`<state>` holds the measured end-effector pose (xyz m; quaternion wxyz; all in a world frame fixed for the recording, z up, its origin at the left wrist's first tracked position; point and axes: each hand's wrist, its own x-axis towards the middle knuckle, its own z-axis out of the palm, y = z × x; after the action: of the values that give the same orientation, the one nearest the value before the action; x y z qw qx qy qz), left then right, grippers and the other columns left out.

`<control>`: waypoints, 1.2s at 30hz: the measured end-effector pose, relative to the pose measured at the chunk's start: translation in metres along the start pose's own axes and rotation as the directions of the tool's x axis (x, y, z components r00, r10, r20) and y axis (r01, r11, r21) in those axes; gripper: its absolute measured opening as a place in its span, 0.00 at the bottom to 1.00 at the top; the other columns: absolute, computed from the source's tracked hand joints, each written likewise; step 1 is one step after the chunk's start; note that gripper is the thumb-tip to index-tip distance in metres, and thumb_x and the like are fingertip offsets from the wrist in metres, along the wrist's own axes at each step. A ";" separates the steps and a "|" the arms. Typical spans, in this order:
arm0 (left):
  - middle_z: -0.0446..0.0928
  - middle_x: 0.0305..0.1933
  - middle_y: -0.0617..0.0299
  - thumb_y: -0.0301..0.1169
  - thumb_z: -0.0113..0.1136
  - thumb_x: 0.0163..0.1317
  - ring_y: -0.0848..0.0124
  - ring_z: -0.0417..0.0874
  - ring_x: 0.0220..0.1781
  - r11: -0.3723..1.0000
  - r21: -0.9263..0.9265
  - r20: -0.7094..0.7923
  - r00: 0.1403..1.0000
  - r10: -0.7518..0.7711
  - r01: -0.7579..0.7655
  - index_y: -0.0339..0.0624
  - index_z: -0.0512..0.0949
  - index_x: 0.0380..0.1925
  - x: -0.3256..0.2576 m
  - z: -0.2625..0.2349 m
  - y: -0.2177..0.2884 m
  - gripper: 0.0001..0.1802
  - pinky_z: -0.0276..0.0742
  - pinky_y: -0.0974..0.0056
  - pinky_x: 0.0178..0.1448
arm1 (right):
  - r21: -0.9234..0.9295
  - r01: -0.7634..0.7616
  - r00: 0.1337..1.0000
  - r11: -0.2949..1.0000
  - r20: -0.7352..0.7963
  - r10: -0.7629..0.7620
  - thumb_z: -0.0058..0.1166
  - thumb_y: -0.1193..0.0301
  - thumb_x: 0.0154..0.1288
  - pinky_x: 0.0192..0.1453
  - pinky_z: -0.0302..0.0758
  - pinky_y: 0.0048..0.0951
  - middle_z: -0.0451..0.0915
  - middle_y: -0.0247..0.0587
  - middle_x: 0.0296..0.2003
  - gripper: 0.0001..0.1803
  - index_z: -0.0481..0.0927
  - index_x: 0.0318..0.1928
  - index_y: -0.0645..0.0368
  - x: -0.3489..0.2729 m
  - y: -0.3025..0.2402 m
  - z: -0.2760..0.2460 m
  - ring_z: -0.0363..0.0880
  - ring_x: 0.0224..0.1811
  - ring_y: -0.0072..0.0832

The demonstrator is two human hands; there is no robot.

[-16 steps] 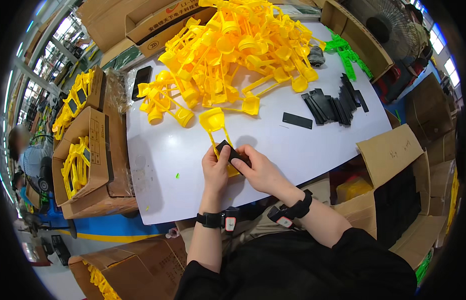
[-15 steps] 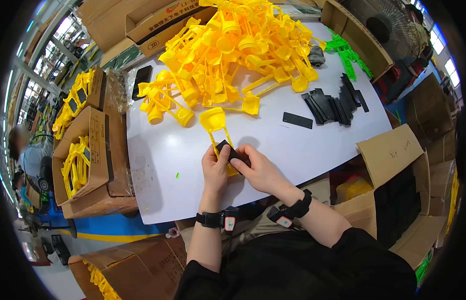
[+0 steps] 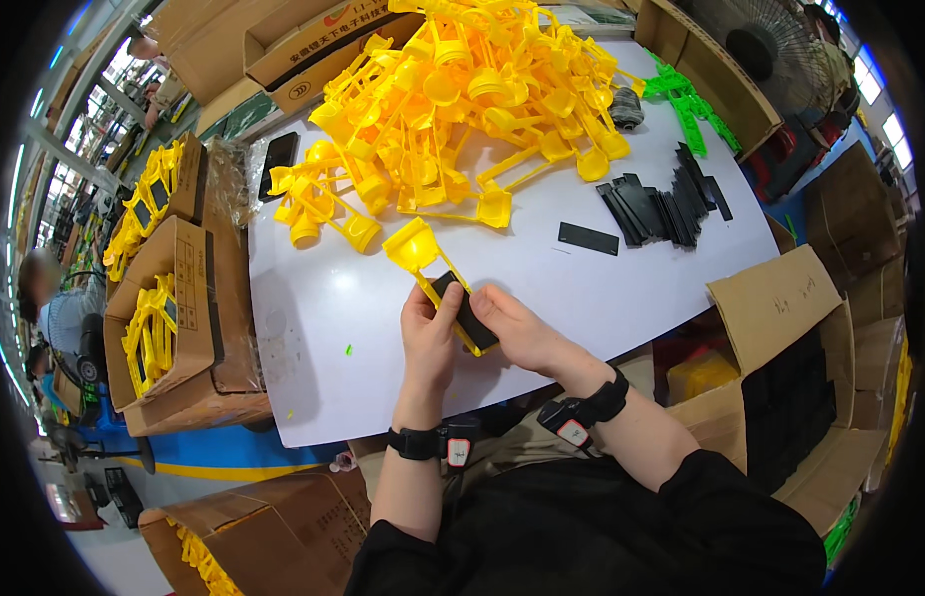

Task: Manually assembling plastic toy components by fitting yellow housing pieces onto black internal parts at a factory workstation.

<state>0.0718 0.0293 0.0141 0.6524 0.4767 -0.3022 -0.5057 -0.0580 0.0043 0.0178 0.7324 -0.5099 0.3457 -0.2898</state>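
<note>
Both of my hands hold one yellow plastic part (image 3: 419, 250) with a cup-shaped head and a long stem, over the near edge of the white table (image 3: 313, 338). A flat black strip (image 3: 463, 306) lies along its stem. My left hand (image 3: 429, 333) grips the stem from the left, thumb on the black strip. My right hand (image 3: 514, 326) pinches the strip and stem from the right. A large heap of the same yellow parts (image 3: 462, 109) fills the far half of the table.
A fan of black strips (image 3: 661, 207) and one single strip (image 3: 588, 238) lie to the right, green parts (image 3: 689, 101) behind them. Cardboard boxes (image 3: 159, 308) holding yellow parts stand at the left; another open box (image 3: 780, 328) stands at the right. A black phone (image 3: 277, 165) lies far left.
</note>
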 end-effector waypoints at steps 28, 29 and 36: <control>0.71 0.28 0.69 0.34 0.49 0.72 0.81 0.70 0.27 0.988 -0.149 -0.262 0.965 -0.002 -0.038 0.44 0.71 0.37 -0.001 0.038 0.003 0.07 0.68 0.73 0.30 | -0.523 0.288 0.887 0.802 -0.170 -0.429 0.46 0.73 0.71 0.26 0.74 0.30 0.79 0.46 0.22 0.09 0.69 0.46 0.67 -0.019 0.001 0.013 0.81 0.22 0.33; 0.71 0.28 0.69 0.34 0.49 0.72 0.81 0.70 0.27 0.988 -0.151 -0.263 0.965 -0.002 -0.039 0.44 0.71 0.37 -0.001 0.036 0.002 0.07 0.68 0.73 0.30 | -0.521 0.277 0.889 0.808 -0.181 -0.421 0.46 0.73 0.71 0.26 0.74 0.31 0.79 0.47 0.22 0.10 0.68 0.46 0.67 -0.018 0.001 0.012 0.81 0.22 0.34; 0.71 0.25 0.67 0.40 0.50 0.72 0.79 0.71 0.20 0.967 -0.195 -0.155 0.969 -0.194 0.163 0.44 0.70 0.36 -0.015 0.037 -0.002 0.12 0.65 0.71 0.19 | -0.508 0.236 0.913 0.828 -0.176 -0.368 0.46 0.72 0.71 0.26 0.74 0.31 0.80 0.48 0.24 0.10 0.67 0.46 0.66 -0.024 -0.005 0.008 0.81 0.23 0.34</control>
<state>0.0336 0.0322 0.0268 0.6683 0.4829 -0.1529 -0.5447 -0.0665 0.0255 0.0291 0.4752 -0.6790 0.4155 -0.3748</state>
